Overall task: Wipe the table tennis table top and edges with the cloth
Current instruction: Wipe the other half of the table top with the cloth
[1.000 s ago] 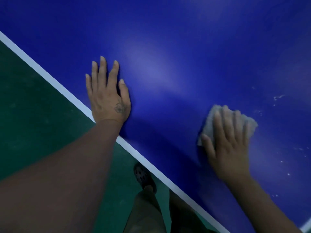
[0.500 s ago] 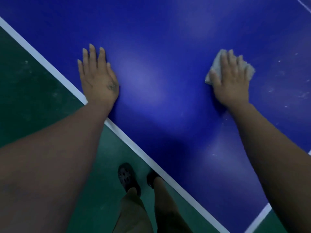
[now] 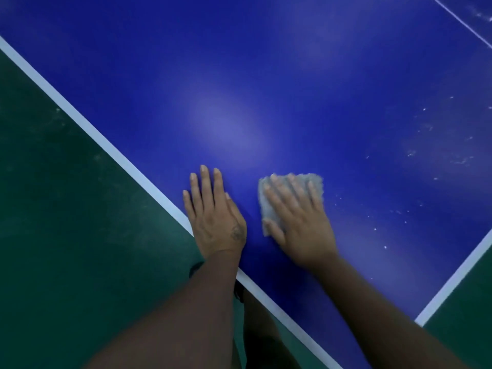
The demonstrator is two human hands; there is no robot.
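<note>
The blue table tennis table top [image 3: 266, 89] fills most of the view, with a white line [image 3: 87, 129] along its near edge. My left hand [image 3: 214, 217] lies flat on the top beside that line, fingers straight. My right hand [image 3: 298, 222] presses a pale grey folded cloth [image 3: 267, 209] flat onto the blue surface, just right of the left hand. Its fingers are spread over the cloth, which shows past the fingertips and the thumb side.
White specks of dust [image 3: 426, 155] dot the blue top to the right of the cloth. A second white edge line [image 3: 452, 278] marks the table's corner at the lower right. Dark green floor [image 3: 66, 209] lies left of the table. My legs show below the edge.
My right hand has slid the cloth back toward me and to the left, close to my left hand. The view has shifted, so the left hand now sits lower and nearer the centre.
</note>
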